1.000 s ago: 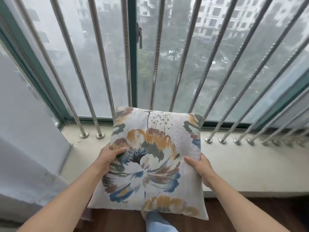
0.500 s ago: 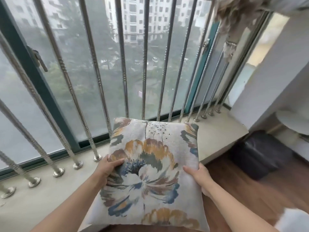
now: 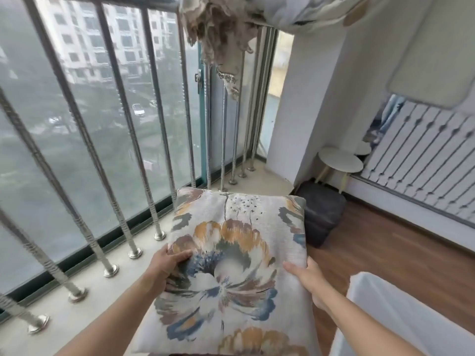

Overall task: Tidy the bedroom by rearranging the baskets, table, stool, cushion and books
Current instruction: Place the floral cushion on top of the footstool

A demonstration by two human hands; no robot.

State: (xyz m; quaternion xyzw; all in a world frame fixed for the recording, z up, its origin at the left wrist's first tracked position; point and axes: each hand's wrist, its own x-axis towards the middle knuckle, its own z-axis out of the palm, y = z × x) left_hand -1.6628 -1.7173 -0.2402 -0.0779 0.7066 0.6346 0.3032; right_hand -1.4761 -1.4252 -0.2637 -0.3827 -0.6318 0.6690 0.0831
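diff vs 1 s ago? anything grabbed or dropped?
The view swung right: the dark pouf, the round white side table and the wood floor came into sight. Nothing grabbed or dropped. The left hand and right hand still hold the floral cushion by its sides.

Grey daylight comes through a tall window (image 3: 77, 119) fenced by metal bars (image 3: 123, 116) that stand on a pale sill (image 3: 77, 304). A white wall (image 3: 308, 98) meets a white radiator (image 3: 424, 160) above the wooden floor (image 3: 385, 253).
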